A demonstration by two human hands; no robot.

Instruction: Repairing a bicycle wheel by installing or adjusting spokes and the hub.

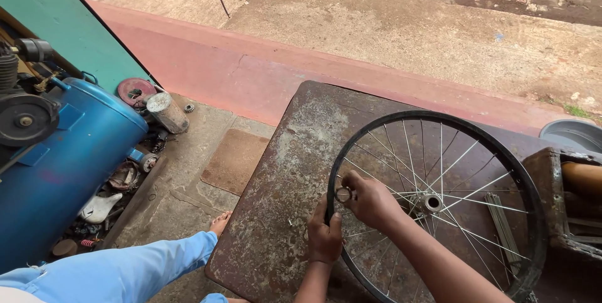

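A black bicycle wheel rim [467,121] with thin silver spokes and a silver hub [431,202] lies flat on a rusty metal table [295,152]. My left hand [324,235] grips the rim's near-left edge from outside. Just above it, my right hand [370,199] reaches in over the spokes and pinches a small round metal tool [343,194] held against the rim at a spoke end.
A bundle of loose spokes [501,231] lies under the wheel at right. A worn box [564,196] stands at the table's right edge. On the left are a blue compressor tank [69,152], scattered parts and a metal can [168,111]. My blue-trousered leg [119,271] is at bottom left.
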